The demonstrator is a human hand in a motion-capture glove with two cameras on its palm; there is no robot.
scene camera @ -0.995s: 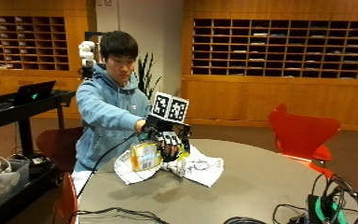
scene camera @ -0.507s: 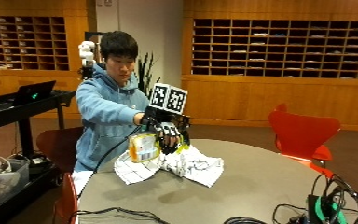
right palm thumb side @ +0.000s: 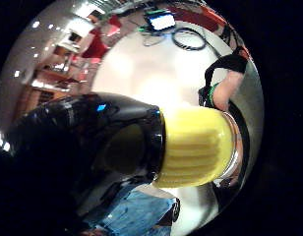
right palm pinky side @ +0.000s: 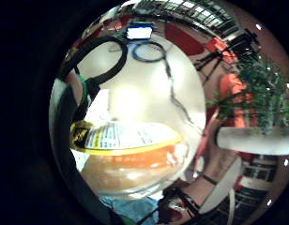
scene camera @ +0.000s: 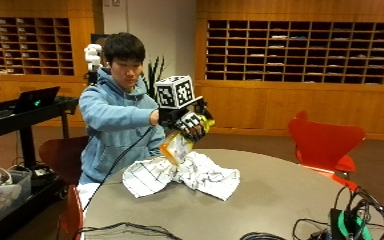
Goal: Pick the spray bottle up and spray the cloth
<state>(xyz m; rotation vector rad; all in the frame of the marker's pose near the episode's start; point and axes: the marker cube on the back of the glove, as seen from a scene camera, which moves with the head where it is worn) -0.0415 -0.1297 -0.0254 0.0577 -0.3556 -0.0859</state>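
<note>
Hand (scene camera: 189, 123) lifted higher, spray bottle (scene camera: 178, 145) tilted over cloth (scene camera: 182, 175)

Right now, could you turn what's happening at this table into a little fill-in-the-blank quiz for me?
1. The gloved right hand grips a spray bottle holding ____ liquid.
2. Under the lifted bottle, a white checked ____ lies crumpled on the round table.
3. The bottle's ribbed collar is coloured ____.
4. Beyond the table stands a ____ chair.

Missing words: orange; cloth; yellow; red
</note>
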